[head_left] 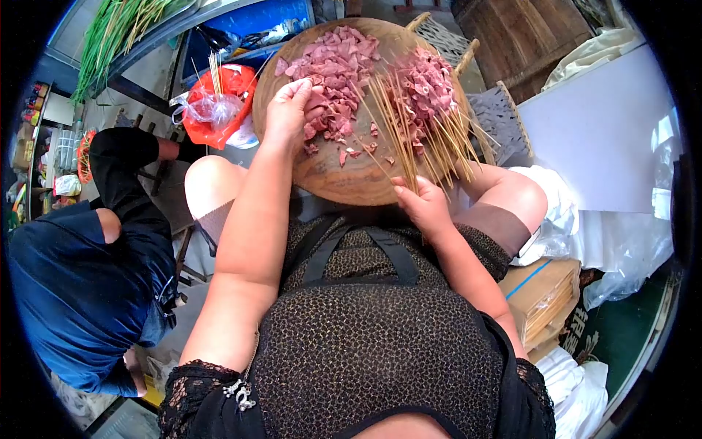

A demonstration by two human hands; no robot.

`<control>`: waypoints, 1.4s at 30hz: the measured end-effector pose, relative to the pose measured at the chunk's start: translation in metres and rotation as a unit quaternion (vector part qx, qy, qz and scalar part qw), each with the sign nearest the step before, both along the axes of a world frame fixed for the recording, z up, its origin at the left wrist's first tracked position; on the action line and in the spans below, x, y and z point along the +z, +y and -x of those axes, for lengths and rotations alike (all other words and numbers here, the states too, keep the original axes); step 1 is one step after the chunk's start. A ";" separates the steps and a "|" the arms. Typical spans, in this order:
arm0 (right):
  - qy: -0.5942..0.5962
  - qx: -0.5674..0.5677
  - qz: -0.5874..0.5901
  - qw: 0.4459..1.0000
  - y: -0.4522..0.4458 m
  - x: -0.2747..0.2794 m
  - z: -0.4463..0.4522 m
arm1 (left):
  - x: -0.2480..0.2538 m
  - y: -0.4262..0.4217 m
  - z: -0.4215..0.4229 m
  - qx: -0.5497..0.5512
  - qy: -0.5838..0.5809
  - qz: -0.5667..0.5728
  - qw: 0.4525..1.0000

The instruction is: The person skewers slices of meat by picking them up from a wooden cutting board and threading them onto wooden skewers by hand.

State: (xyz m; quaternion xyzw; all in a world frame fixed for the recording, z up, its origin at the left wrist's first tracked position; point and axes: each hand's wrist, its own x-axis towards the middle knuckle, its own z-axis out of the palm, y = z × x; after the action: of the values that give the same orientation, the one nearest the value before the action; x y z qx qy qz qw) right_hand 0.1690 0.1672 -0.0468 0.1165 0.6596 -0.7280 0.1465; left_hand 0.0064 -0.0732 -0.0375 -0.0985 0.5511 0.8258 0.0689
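A round wooden board in front of my knees bears a heap of cut raw meat pieces on its left and middle. My left hand is at the heap's near left edge, fingers pinched together; a piece of meat seems to be between them, partly hidden. My right hand grips a bundle of thin bamboo skewers at the board's near edge, their tips pointing away from me. To the right, loaded meat skewers lie in a pile, bare stick ends toward me.
A red plastic bag with upright sticks stands left of the board, near a blue crate. Another person in dark blue sits at my left. Right are a pale panel and a cardboard stack. Green stalks lie upper left.
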 end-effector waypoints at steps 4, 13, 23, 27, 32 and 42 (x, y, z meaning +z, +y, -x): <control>-0.004 0.000 -0.031 1.000 -0.002 0.002 -0.001 | -0.003 0.003 -0.001 -0.008 -0.016 -0.011 1.000; -0.015 -0.004 -0.040 0.999 0.003 0.002 0.001 | 0.008 0.009 -0.006 -0.029 -0.019 -0.044 0.998; 0.015 0.032 -0.075 0.997 0.012 0.013 0.004 | 0.018 0.008 -0.011 -0.059 -0.011 -0.038 0.997; 0.010 0.022 -0.062 0.998 0.012 0.017 0.003 | 0.016 0.011 -0.012 -0.043 -0.008 -0.062 0.997; 0.005 0.012 -0.049 0.999 0.008 0.020 -0.002 | 0.009 0.006 -0.006 0.000 0.005 -0.087 0.996; 0.004 0.011 -0.050 0.999 0.007 0.018 0.003 | 0.017 0.009 -0.012 -0.019 0.007 -0.061 0.998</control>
State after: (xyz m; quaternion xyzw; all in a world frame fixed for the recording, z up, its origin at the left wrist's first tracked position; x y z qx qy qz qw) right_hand 0.1657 0.1745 -0.0293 0.1137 0.6969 -0.6930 0.1455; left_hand 0.0179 -0.0647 -0.0201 -0.0779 0.5018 0.8571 0.0867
